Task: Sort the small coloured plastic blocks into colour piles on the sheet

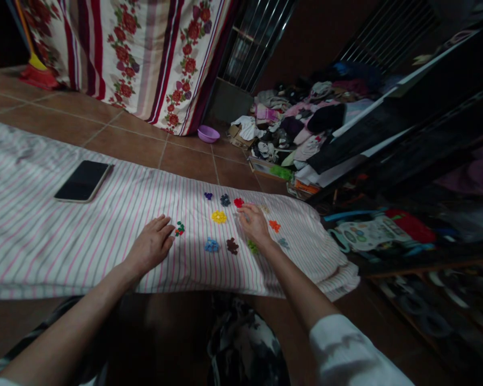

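Several small piles of coloured pieces lie on a striped cloth. My left hand point(151, 244) rests on the cloth with its fingers apart, just left of a green and orange pile point(180, 229). My right hand point(254, 221) hovers over or touches the right side of the group, fingertips beside the red pile point(239, 202); what its fingers hold, if anything, is too small to make out. Near it are yellow point(219, 216), dark grey point(225, 200), orange point(274, 225), brown point(232, 246) and blue point(211, 245) piles. A light green pile point(252, 246) is partly hidden by my right wrist.
A phone point(83, 181) lies on the striped cloth point(137, 193) at the left. Beyond the cloth are a purple basin point(208, 134), a floral curtain point(145, 59) and a heap of clothes point(298, 118). Shelves with various items stand at the right.
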The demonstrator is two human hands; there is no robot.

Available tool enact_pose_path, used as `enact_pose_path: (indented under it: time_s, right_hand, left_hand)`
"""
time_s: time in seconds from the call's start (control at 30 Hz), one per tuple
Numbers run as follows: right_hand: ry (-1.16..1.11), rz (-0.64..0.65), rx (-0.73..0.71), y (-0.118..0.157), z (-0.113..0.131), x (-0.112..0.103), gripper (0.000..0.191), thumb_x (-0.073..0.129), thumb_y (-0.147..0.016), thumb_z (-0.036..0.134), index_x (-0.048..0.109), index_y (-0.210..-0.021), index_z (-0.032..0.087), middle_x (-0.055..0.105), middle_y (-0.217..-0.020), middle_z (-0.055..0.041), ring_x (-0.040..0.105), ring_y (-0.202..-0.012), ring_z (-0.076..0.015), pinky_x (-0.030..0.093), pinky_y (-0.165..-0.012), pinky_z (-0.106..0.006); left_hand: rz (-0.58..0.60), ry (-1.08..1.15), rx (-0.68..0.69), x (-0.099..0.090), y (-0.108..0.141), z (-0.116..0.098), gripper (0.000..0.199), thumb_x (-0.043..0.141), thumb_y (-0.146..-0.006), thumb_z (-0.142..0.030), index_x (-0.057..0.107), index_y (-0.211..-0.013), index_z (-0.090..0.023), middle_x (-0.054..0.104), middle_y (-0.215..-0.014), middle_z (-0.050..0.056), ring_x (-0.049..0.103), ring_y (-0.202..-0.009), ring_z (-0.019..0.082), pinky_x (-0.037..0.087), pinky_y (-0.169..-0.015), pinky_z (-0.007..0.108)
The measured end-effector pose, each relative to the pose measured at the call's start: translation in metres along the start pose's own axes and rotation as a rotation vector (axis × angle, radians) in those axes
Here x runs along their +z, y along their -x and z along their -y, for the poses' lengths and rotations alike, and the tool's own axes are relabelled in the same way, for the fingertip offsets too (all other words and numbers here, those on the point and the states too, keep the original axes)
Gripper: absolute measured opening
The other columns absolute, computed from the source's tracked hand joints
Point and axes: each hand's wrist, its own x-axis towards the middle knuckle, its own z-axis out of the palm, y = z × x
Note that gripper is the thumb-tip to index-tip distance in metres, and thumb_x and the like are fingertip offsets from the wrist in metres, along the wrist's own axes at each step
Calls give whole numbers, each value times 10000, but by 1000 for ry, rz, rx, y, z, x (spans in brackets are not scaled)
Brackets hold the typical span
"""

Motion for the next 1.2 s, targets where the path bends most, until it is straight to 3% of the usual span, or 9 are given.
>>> enact_pose_path:
  time_s: [0.27,0.5,0.7,1.2]
  right_hand:
    - [-269,203,-148,-5,83,20,251,465,-841,117,662,-979,186,640,-957,-58,594,-904,-163,466,-828,-289]
    - [-303,399,-277,-11,124,48,323,455,-864,80,654,-1084,207,610,-1034,-46,565,-976,-143,439,-856,-252]
    - [-179,556,-355,-20,136,52,325,457,-896,97,656,-1085,271,586,-1040,-14,562,-944,-135,423,-811,-228]
    - [-153,542,-348,-22,135,56,144,504,-885,114,615,-945,184,571,-963,-29,523,-904,-142,402,-813,-254]
  left_hand:
    - [43,-12,-3,-3,0,-4,316,445,-884,-238,645,-1094,-114,562,-1274,181,460,-1260,340,383,-1061,499]
    - [19,1,-4,-2,1,-5,316,444,-867,-193,636,-1103,-106,557,-1272,192,452,-1268,330,376,-1065,502]
    - [16,6,-7,0,0,-3,320,444,-855,-194,621,-1110,-119,564,-1272,184,461,-1261,326,390,-1049,518]
    - [6,25,-2,-2,0,-3,311,433,-861,-215,626,-1090,-130,570,-1264,174,464,-1257,325,395,-1042,519]
